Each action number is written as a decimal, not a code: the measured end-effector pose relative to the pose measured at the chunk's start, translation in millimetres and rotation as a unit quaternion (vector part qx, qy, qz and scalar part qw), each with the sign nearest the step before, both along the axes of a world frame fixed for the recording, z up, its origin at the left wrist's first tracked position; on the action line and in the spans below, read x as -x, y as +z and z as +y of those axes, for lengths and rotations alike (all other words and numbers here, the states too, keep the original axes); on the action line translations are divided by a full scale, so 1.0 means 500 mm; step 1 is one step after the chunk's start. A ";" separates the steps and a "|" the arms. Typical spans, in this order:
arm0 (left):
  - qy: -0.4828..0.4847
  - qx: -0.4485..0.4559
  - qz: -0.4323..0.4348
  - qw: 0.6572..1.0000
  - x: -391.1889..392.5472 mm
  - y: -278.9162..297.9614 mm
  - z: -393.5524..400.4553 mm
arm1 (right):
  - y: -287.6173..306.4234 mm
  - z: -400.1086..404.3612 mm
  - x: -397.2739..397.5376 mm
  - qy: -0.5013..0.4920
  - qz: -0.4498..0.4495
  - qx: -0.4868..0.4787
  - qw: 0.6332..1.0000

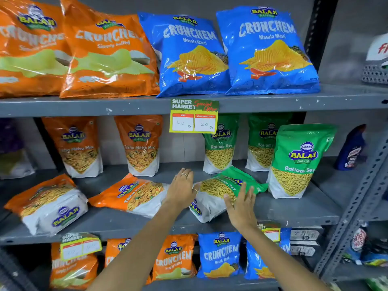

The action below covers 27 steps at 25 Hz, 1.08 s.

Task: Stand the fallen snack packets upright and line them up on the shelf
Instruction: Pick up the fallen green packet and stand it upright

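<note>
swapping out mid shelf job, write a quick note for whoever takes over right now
Left hand open, flat against the left side of the fallen green packet. Right hand open on its front; no closed grip yet.
Done: one front green packet stands upright; back-row packets stand.
Left: raise the green packet beside it, then the two fallen orange packets, and line up the fronts.

The grey middle shelf (294, 215) carries five upright packets and three fallen packets (48, 204).
</note>
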<state>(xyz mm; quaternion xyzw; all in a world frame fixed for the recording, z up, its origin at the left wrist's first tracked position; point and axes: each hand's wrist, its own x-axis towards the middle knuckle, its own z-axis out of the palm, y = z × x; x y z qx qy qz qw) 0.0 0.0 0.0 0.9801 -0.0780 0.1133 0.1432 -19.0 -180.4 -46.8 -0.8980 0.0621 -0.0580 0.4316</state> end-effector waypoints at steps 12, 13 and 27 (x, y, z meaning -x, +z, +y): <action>-0.069 0.163 0.294 0.939 -0.205 -0.075 0.014 | -0.058 0.053 -0.109 -0.193 0.131 -0.333 0.914; -0.075 0.167 0.320 0.929 -0.214 -0.077 0.013 | -0.052 0.052 -0.107 -0.203 0.117 -0.348 0.908; 0.000 0.289 0.454 0.842 -0.179 -0.020 -0.017 | -0.021 -0.007 -0.064 -0.119 0.213 -0.503 0.829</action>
